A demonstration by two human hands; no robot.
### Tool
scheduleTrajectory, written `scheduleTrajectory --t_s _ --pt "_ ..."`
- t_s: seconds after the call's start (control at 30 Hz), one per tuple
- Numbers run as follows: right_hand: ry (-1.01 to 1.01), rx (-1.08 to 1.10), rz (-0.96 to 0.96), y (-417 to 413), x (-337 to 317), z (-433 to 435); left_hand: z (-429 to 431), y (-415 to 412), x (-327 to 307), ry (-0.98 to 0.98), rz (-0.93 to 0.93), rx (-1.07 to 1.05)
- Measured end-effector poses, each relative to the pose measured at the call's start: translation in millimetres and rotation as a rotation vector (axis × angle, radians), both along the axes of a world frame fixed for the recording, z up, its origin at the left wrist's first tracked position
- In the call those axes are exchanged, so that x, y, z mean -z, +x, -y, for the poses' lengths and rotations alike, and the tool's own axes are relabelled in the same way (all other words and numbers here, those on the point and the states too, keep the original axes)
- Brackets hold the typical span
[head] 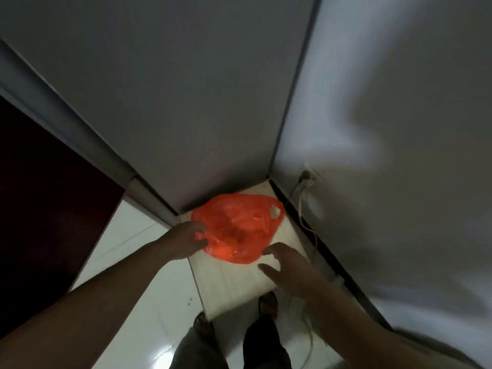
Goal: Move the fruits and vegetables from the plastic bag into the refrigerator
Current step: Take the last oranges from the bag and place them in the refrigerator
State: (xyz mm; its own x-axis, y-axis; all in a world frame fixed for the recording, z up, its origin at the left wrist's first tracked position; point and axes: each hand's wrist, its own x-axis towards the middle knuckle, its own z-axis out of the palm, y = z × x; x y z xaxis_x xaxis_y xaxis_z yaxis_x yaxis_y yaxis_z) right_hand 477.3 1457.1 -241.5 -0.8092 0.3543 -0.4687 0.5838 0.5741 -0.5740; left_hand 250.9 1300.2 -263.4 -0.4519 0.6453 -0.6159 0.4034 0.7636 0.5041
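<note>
An orange plastic bag (239,227) lies slumped on a pale square board (239,283) in the corner of the room. Something yellow-orange shows dimly inside it. My left hand (186,238) grips the bag's left edge with curled fingers. My right hand (287,265) hovers just off the bag's lower right edge, fingers spread and holding nothing. No refrigerator can be told apart in this view.
Grey walls (186,102) meet behind the bag. A wall socket with a white cable (306,182) sits to the right, the cable trailing down along the skirting. A dark panel (48,209) stands at the left. My feet (266,304) are on white floor tiles.
</note>
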Motion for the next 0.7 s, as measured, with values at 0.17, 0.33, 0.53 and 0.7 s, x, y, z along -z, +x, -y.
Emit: scheduleTrajectory --t_s 0.17,0.33,0.53,0.7 --pt "-0.004 -0.103 -0.023 -46.3 66.2 -40.7 -11.2 5.3 51.9 0.021 -0.133 0.063" --pt "-0.036 -0.132 -0.026 -73.1 119.5 -48.2 -18.0 7.0 101.9 -0.009 -0.198 0.129" --pt "-0.003 -0.084 -0.087 -94.0 154.9 -42.1 -5.2 10.7 144.3 -0.067 -0.142 0.106" --pt "-0.039 -0.106 -0.097 -105.2 162.4 -38.0 28.8 24.4 154.1 -0.144 -0.106 0.115"
